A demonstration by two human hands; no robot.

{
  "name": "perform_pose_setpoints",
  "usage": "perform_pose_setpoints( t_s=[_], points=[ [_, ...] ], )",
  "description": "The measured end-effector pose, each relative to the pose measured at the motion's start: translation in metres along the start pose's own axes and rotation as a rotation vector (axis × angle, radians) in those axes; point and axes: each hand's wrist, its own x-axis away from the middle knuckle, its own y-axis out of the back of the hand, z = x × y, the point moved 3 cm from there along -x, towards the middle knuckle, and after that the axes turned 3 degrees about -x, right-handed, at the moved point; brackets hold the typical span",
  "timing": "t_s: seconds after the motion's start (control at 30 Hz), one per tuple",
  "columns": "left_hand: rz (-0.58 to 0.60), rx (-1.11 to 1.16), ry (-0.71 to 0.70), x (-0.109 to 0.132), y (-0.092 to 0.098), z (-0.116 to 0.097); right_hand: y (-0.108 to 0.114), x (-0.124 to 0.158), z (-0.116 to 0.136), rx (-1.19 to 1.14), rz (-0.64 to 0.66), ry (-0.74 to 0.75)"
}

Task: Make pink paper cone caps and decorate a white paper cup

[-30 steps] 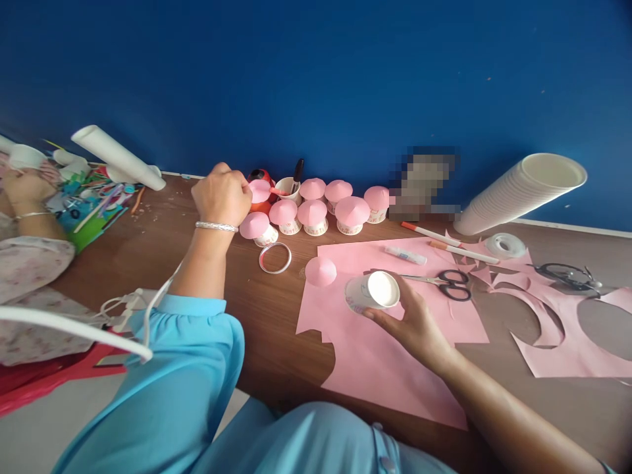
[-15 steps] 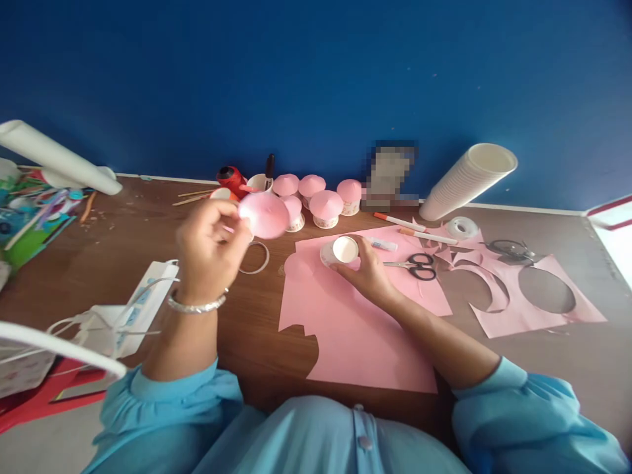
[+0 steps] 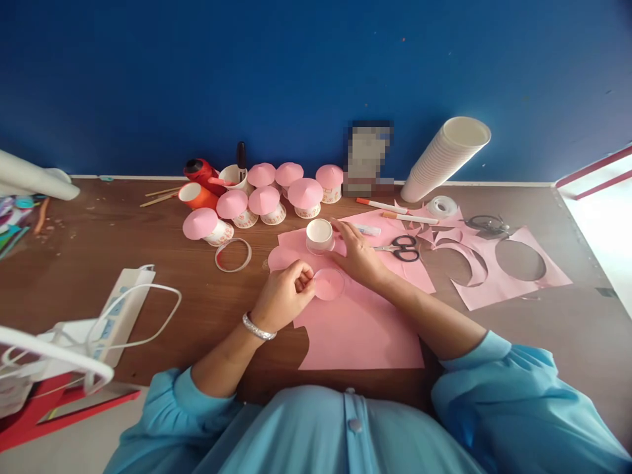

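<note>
Near the middle of the desk, the left hand (image 3: 284, 296) pinches the edge of a small pink paper cone (image 3: 329, 284) between thumb and fingertips, a metal bangle at its wrist. That cone is smooth, matte and shallow, its round rim turned up, and it rests on a large pink paper sheet (image 3: 360, 329) with ragged cut edges. Just beyond, the right hand (image 3: 358, 257) lies flat on the sheet, fingers spread and loose, their tips beside a short white paper cup (image 3: 319, 235) that stands upright; whether they touch it is hard to tell.

Farther back stand several cups capped with pink cones (image 3: 276, 197), like little mushrooms. Black-handled scissors (image 3: 402, 248) lie to the right, with a tape roll (image 3: 442, 206), cut-out pink scraps (image 3: 498, 270) and a leaning stack of white cups (image 3: 444, 158). A thin ring (image 3: 233, 255) lies to the left of the sheet.

The desk (image 3: 148, 243) is dark brown wood grain, set against a deep blue wall (image 3: 296, 72).
</note>
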Motion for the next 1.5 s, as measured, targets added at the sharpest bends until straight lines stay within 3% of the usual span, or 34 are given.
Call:
perform_pose_setpoints(
  t_s=[0.17, 0.3, 0.37, 0.5, 0.77, 1.0, 1.27, 1.5],
  points=[
    [-0.043, 0.032, 0.041, -0.004, 0.002, 0.004, 0.031, 0.04, -0.001, -0.068, -0.015, -0.103],
    [-0.017, 0.099, 0.059, -0.008, -0.002, 0.002, 0.029, 0.065, 0.001, -0.284, 0.098, -0.342],
    [-0.005, 0.077, 0.054, -0.008, -0.005, 0.001, 0.023, 0.071, 0.005, -0.337, 0.144, -0.389],
    [-0.014, 0.007, 0.044, -0.007, -0.008, 0.002, 0.017, 0.073, 0.01, -0.276, 0.167, -0.365],
    [-0.042, -0.022, 0.022, -0.005, -0.011, 0.002, 0.016, 0.072, 0.009, -0.098, 0.072, -0.282],
    [-0.068, 0.02, -0.019, -0.004, -0.01, -0.002, 0.016, 0.074, 0.009, -0.115, 0.104, -0.331],
    [-0.067, -0.007, -0.019, -0.003, -0.013, 0.005, 0.036, 0.075, 0.006, 0.105, -0.005, -0.216],
    [-0.223, -0.003, -0.125, 0.001, -0.009, 0.005, 0.053, 0.084, -0.005, 0.389, -0.006, -0.08]
  ],
)
